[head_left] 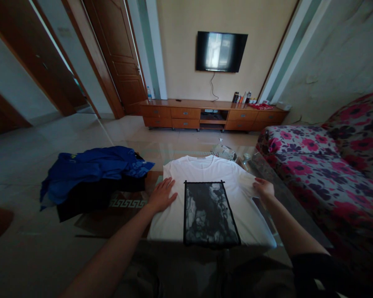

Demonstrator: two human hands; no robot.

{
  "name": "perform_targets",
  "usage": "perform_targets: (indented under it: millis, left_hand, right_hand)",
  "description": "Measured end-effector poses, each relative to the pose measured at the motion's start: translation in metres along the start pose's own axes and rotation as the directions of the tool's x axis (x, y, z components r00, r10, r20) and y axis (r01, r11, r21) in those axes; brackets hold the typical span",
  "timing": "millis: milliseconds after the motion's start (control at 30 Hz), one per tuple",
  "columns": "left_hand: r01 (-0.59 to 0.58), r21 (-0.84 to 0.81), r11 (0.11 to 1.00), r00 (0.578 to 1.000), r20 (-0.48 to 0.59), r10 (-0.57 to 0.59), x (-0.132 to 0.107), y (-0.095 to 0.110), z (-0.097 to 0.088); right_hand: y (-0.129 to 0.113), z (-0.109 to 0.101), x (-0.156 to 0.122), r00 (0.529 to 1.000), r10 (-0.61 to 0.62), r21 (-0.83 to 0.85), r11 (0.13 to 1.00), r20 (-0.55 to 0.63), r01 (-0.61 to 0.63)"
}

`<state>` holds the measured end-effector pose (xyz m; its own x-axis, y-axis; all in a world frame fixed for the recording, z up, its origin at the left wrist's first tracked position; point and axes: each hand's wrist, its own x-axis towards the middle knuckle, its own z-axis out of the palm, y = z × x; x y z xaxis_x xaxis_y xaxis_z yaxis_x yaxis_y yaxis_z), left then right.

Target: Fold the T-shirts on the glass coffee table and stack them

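A white T-shirt (174, 215) with a dark framed print on its front lies spread on a glass-topped table, its neckline pointing away from me. My left hand (162, 194) rests flat on the shirt's left side near the shoulder, fingers stretched out. At the opposite side, my right hand (264, 188) pinches the edge of the right sleeve, which is drawn outward. The left sleeve does not show; it may be folded under or covered by my hand.
Blue and black clothes (93, 169) are heaped at the table's left. A small glass jar (245, 160) and a crumpled clear plastic item (224, 152) lie beyond the shirt. A flowered sofa (311, 174) stands right. A wooden TV cabinet (186, 112) lines the far wall.
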<state>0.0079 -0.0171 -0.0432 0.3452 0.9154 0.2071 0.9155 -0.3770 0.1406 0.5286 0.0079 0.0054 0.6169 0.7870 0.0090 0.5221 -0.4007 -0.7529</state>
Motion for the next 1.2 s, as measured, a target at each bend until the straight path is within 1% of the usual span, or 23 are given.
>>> perform_targets:
  millis: [33,67,100,133,167,200,233,267,300,333,367,467,533,600,733,800,900,967,1033,1133,1167,1200]
  left_hand:
    - [-0.001,0.001,1.000,1.000,0.002,0.001,0.000,0.000,0.000]
    - [-0.001,0.002,1.000,1.000,0.003,0.001,0.000,0.000,0.000]
    - [0.001,0.002,1.000,1.000,0.002,-0.001,0.000,0.000,0.000]
    - [0.003,0.001,1.000,1.000,0.002,-0.003,0.000,0.000,0.000]
    - [0.004,0.001,1.000,1.000,0.002,-0.004,0.000,0.000,0.001]
    - [0.006,0.001,1.000,1.000,0.002,-0.006,0.000,0.000,0.001]
    - [0.008,0.003,1.000,1.000,0.001,-0.008,-0.001,0.000,0.001]
    - [0.009,0.004,1.000,1.000,0.001,-0.009,-0.001,0.000,0.001]
    - [0.010,0.005,1.000,1.000,0.002,-0.010,-0.001,0.000,0.001]
    - [0.011,0.005,1.000,1.000,0.002,-0.011,-0.001,0.000,0.001]
    - [0.011,0.003,1.000,1.000,0.002,-0.011,-0.001,0.000,0.000]
    - [0.007,-0.006,1.000,1.000,0.005,-0.007,-0.001,0.000,0.000]
    - [0.010,-0.008,1.000,1.000,0.006,-0.010,-0.001,0.000,-0.001]
    - [0.014,-0.008,1.000,1.000,0.007,-0.014,-0.001,-0.001,-0.001]
    - [0.003,-0.009,1.000,1.000,0.005,-0.003,-0.001,-0.001,-0.001]
    - [0.007,-0.009,1.000,1.000,0.008,-0.007,-0.001,-0.001,-0.002]
    - [0.015,-0.013,1.000,1.000,0.010,-0.015,-0.001,-0.001,-0.002]
    - [0.009,-0.011,1.000,1.000,0.007,-0.009,-0.001,0.000,-0.002]
    - [0.003,-0.005,1.000,1.000,0.003,-0.003,-0.001,0.000,-0.002]
    - [0.007,0.012,1.000,1.000,0.007,-0.007,-0.001,0.000,-0.002]
    - [0.010,0.018,1.000,1.000,0.011,-0.010,-0.001,0.001,-0.002]
    - [0.013,0.023,1.000,1.000,0.015,-0.013,-0.001,0.001,-0.002]
  right_hand:
    - [-0.003,0.001,-0.004,0.998,-0.059,-0.043,0.997,-0.015,0.059]
    - [-0.006,0.002,-0.008,0.988,-0.155,-0.106,0.983,-0.016,0.152]
    - [-0.010,0.004,-0.014,0.960,-0.281,-0.183,0.943,0.009,0.278]
    - [-0.014,0.007,-0.021,0.905,-0.420,-0.260,0.869,0.065,0.421]
    - [-0.017,0.011,-0.028,0.827,-0.539,-0.321,0.764,0.158,0.559]
    - [-0.020,0.016,-0.035,0.739,-0.615,-0.355,0.649,0.275,0.673]
    - [-0.022,0.022,-0.042,0.658,-0.644,-0.358,0.551,0.392,0.753]
    - [-0.023,0.028,-0.048,0.584,-0.642,-0.347,0.469,0.497,0.812]
    - [-0.023,0.033,-0.054,0.524,-0.623,-0.333,0.406,0.581,0.851]
    - [-0.023,0.038,-0.058,0.485,-0.601,-0.326,0.361,0.635,0.874]
    - [-0.022,0.042,-0.060,0.464,-0.587,-0.326,0.331,0.663,0.885]
    - [-0.019,0.045,-0.062,0.434,-0.599,-0.327,0.286,0.673,0.901]
    - [-0.019,0.041,-0.061,0.406,-0.616,-0.307,0.266,0.675,0.914]
    - [-0.020,0.035,-0.060,0.395,-0.620,-0.298,0.259,0.678,0.919]
    - [-0.026,0.024,-0.061,0.416,-0.614,-0.308,0.280,0.671,0.909]
    - [-0.029,0.020,-0.061,0.439,-0.603,-0.314,0.307,0.665,0.898]
    - [-0.030,0.016,-0.058,0.479,-0.557,-0.333,0.349,0.678,0.876]
    - [-0.028,0.015,-0.055,0.485,-0.519,-0.330,0.365,0.704,0.870]
    - [-0.025,0.016,-0.053,0.483,-0.506,-0.313,0.386,0.714,0.868]
    - [-0.020,0.019,-0.050,0.489,-0.532,-0.251,0.459,0.691,0.852]
    - [-0.019,0.020,-0.048,0.496,-0.542,-0.215,0.499,0.679,0.839]
    - [-0.018,0.020,-0.046,0.512,-0.553,-0.179,0.546,0.658,0.819]
